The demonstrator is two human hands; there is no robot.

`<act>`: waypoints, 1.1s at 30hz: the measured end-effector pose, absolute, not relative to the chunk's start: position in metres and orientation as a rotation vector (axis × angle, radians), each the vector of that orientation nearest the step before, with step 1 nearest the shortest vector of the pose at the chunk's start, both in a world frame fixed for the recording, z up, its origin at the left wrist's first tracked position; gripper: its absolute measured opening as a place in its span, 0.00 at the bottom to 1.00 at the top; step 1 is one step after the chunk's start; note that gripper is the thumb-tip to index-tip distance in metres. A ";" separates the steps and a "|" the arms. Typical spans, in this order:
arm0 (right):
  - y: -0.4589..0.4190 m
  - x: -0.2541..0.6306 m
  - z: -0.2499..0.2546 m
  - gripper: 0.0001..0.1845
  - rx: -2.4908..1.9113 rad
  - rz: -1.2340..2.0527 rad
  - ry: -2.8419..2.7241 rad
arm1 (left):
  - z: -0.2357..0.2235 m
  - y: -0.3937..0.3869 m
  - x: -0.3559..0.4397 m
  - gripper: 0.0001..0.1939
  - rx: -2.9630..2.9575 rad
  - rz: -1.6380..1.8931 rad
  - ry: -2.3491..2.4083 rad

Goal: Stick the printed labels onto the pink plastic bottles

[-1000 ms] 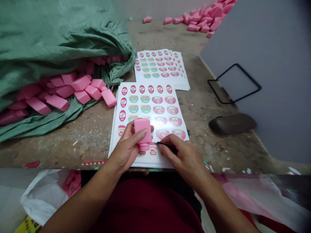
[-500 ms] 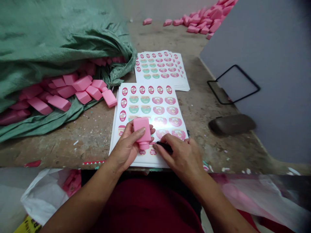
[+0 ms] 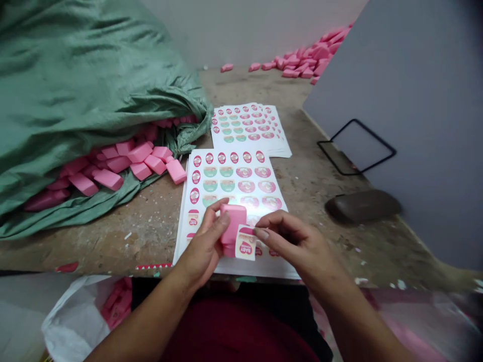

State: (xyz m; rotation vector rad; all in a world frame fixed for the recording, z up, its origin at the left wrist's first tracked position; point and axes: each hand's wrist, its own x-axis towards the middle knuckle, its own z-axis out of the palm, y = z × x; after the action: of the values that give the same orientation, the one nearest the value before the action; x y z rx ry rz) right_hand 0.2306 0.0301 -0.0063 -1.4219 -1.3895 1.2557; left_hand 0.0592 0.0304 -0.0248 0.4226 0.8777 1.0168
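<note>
My left hand (image 3: 206,246) is wrapped round a pink plastic bottle (image 3: 234,221), its neck pointing towards me. Between my right thumb and forefinger is the upper corner of a white label sticker (image 3: 246,245) printed with pink and the word BABY. My right hand (image 3: 290,239) keeps this label in front of the bottle's lower right side; whether the two touch I cannot tell. Under both hands lies a stack of sticker sheets (image 3: 234,162) with rows of pink and green labels. The black tool seen earlier does not show; my curled fingers may hide it.
A green sack (image 3: 94,90) spills pink bottles (image 3: 139,152) at left. More sticker sheets (image 3: 252,146) lie behind the stack. At right are a dark case (image 3: 364,206) and a black wire frame (image 3: 356,146) by a grey panel. Pink bottles (image 3: 302,60) are heaped at the back.
The label has come up from the sheet into my right fingers, where the black tool showed before. My left hand still holds the bottle, slightly turned. The view has tilted upward.
</note>
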 end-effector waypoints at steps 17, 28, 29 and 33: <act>0.033 0.222 -0.008 0.15 -1.383 1.228 -1.435 | -0.019 0.018 0.060 0.25 0.450 0.974 0.862; 0.032 0.220 -0.007 0.15 -1.460 1.149 -1.494 | -0.015 0.014 0.057 0.27 0.529 0.913 0.903; 0.032 0.220 -0.007 0.15 -1.465 1.145 -1.506 | -0.015 0.014 0.057 0.28 0.536 0.910 0.903; 0.031 0.220 -0.008 0.14 -1.424 1.156 -1.482 | -0.015 0.014 0.058 0.28 0.500 0.926 0.898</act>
State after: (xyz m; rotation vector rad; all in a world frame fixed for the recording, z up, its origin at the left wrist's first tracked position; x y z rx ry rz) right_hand 0.2200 0.0305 -0.0083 -1.4244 -1.4822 1.1564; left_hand 0.0579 0.0136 -0.0149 0.4997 0.8977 0.9259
